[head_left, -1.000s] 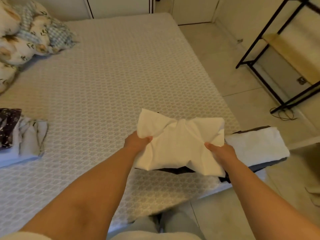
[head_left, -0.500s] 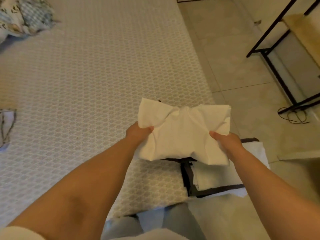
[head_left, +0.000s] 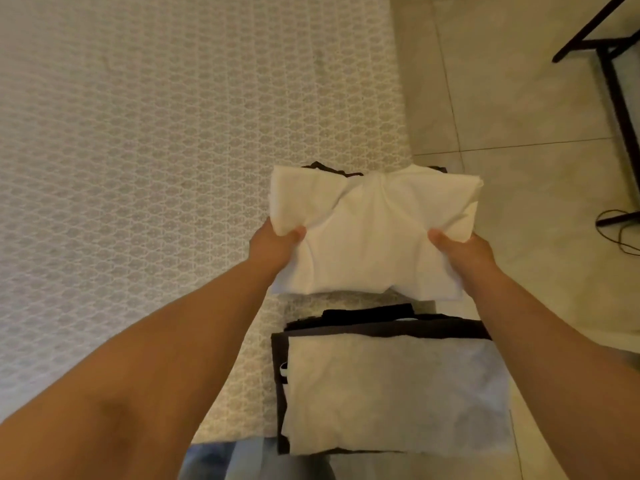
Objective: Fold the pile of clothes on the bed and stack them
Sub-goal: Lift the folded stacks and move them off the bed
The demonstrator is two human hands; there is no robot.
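Observation:
I hold a folded white garment in the air over the bed's near right corner. My left hand grips its left edge with the thumb on top, and my right hand grips its right edge the same way. A dark garment peeks out behind its far edge. Below and nearer to me lies a stack of folded clothes at the bed's edge, with a white piece on top and dark brown and black pieces under it.
The patterned bed cover spreads to the left and far side. Tiled floor lies to the right, with a black metal rack leg and a dark cord at the far right.
The view has tilted down and toward the stack. The held white garment has shifted right, and the folded stack now shows in full below it.

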